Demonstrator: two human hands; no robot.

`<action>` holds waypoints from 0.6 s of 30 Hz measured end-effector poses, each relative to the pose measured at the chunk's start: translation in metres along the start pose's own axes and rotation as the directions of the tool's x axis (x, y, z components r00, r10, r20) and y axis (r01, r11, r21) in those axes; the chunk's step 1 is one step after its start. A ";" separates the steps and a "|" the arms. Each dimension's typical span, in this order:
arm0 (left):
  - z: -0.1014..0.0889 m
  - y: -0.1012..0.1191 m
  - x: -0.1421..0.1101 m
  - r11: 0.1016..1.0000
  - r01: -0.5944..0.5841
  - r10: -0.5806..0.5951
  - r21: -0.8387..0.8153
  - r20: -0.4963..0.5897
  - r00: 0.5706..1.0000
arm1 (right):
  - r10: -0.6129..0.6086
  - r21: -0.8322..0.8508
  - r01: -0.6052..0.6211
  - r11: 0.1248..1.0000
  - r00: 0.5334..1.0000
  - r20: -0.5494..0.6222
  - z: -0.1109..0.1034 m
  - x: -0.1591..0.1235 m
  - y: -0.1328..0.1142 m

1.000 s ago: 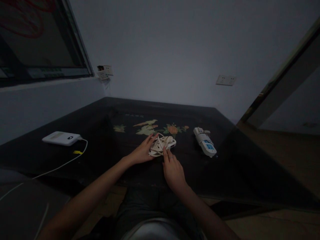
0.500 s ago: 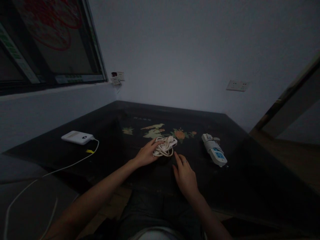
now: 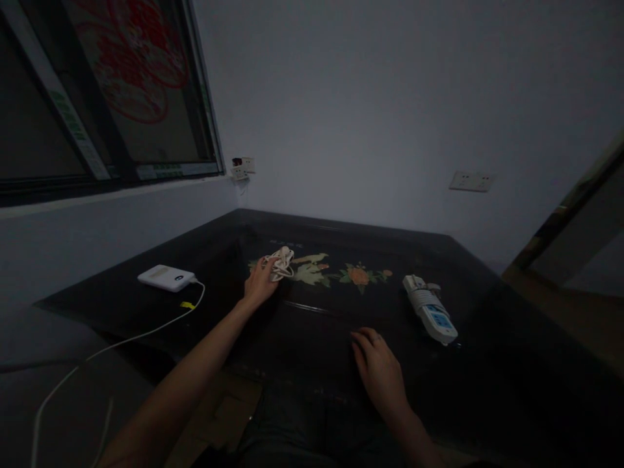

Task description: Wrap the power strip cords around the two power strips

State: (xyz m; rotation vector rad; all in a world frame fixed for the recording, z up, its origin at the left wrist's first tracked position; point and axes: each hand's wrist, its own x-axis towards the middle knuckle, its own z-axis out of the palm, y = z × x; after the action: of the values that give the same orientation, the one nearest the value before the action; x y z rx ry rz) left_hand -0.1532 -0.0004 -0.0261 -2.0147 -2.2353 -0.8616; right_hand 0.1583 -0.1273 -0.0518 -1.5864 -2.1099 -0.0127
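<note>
My left hand (image 3: 260, 286) grips a bundle of white cord (image 3: 281, 263) at the left end of the flower-and-bird picture on the dark table (image 3: 302, 331). The cord is looped, and a pale block or plug shows among the loops; the hand partly covers it. My right hand (image 3: 377, 367) lies on the table near the front, loosely bent, thumb apart from the fingers, holding nothing. Beyond it to the right lies a white power strip (image 3: 431, 315) with blue sockets, its grey cord wound round it.
A white power bank (image 3: 166, 277) lies at the left, with a white cable (image 3: 146, 333) running from it over the table edge. A yellow tag (image 3: 187, 305) is near that cable. Wall sockets (image 3: 472, 181) and a window (image 3: 121, 91) are behind.
My left hand has carried the bundle of cord leftward and away from my right hand. My right hand has drawn off from the bundle and sits slightly nearer the front. The view has shifted a little.
</note>
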 end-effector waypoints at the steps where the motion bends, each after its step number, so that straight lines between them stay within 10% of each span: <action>1: 0.001 -0.002 0.001 1.000 0.009 -0.009 0.012 0.005 1.000 | 0.003 -0.001 -0.003 1.000 1.000 0.007 -0.001 0.000 0.000; 18: 0.009 -0.034 0.016 0.982 -0.030 0.023 -0.186 -0.041 0.999 | 0.021 0.095 -0.021 0.995 1.000 -0.003 -0.001 -0.002 0.000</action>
State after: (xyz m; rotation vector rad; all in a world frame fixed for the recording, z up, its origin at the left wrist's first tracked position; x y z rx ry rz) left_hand -0.1845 0.0172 -0.0407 -2.0772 -2.1765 -1.1359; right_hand 0.1592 -0.1295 -0.0519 -1.5510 -2.0595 0.0901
